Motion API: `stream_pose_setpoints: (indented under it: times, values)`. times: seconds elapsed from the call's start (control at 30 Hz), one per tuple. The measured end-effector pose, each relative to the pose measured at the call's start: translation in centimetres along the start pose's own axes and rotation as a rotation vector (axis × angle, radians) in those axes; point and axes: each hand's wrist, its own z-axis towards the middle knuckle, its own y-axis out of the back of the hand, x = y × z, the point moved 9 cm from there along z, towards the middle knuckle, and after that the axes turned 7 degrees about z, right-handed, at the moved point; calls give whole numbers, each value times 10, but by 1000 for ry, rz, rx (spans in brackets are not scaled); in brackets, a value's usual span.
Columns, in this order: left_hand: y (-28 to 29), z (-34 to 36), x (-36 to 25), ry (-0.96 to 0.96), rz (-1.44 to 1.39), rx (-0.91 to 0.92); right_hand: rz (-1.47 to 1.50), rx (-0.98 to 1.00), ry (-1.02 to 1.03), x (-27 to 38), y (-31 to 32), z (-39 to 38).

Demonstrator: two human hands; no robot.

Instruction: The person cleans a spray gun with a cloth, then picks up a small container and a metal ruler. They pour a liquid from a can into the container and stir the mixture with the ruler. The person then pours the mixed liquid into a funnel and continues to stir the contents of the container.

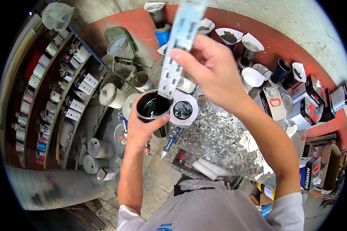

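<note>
My left hand is wrapped round a cup of dark, glossy liquid that looks like black paint. Above it, my right hand pinches a long flat metal strip with rows of slots, like a mixing ruler. The strip stands steeply, its lower end at the cup's right rim; a dark streak hangs beneath that end. Just right of the cup, a white paper strainer holds a black pool. Below it sits a spray gun with blue metal parts, partly hidden.
The paint-spattered workbench carries crumpled tissue. Several cups with paper strainers line its far side; metal cans stand at right. Shelves of bottles and tins rise at left. A white bucket stands beyond my left hand.
</note>
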Motion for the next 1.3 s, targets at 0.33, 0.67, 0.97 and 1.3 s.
stream_pose_setpoints:
  times: [0.33,0.67,0.97,1.3]
  values:
    - [-6,-3,-6,-3,-246,-80,70,-79,-156,-25,27,-12]
    - [-61,-5,-8,-97,-201,-116,-145,-785,-843,-59,215,-459]
    - [-191,-63,18,-95,-304,213,-1013,-1502,-470,127,407,-749]
    - [-262,-128,27,51,-278,386,-1333,-1290,-574,200,447,-521]
